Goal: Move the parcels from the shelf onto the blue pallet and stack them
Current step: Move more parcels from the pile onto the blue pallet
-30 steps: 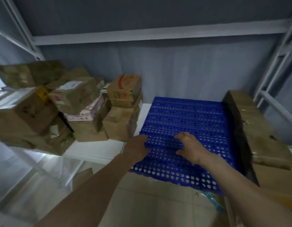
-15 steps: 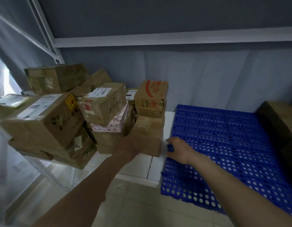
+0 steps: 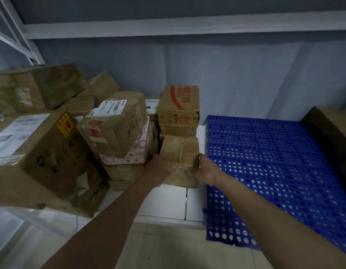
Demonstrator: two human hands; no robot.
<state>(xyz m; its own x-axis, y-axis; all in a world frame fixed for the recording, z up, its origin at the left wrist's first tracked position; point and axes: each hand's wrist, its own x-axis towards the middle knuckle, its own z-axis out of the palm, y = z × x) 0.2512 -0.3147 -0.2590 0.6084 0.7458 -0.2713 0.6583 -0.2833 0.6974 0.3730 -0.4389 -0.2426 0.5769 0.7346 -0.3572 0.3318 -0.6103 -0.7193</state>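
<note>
A small brown parcel [image 3: 179, 152], nearest the blue pallet [image 3: 275, 171], is grasped from both sides on the white shelf [image 3: 168, 202]: the left hand [image 3: 158, 169] is curled against its left face, the right hand [image 3: 204, 168] wraps its right front corner. The parcel has not yet cleared the shelf. No parcel is seen on the perforated pallet surface; a dark-edged carton [image 3: 331, 133] sits at its far right edge.

Risks, as judged:
- A flat carton [image 3: 178, 131] and the red-printed box [image 3: 179, 107] appear to rest partly on or just behind the grasped parcel. If it is drawn out, both could tip forward.
- The pink patterned box [image 3: 135, 152] and the labelled box [image 3: 114, 121] lean close on the left; the left hand is wedged beside them, so a sideways pull could disturb that stack.
- The parcel's tape and skin look crumpled; a squeeze could deform it.

Writing: a white barcode label on the labelled box, digits too small to read reliably; a yellow sticker with red marks on the large carton [image 3: 42, 152]; red characters on the top box, not legible.
</note>
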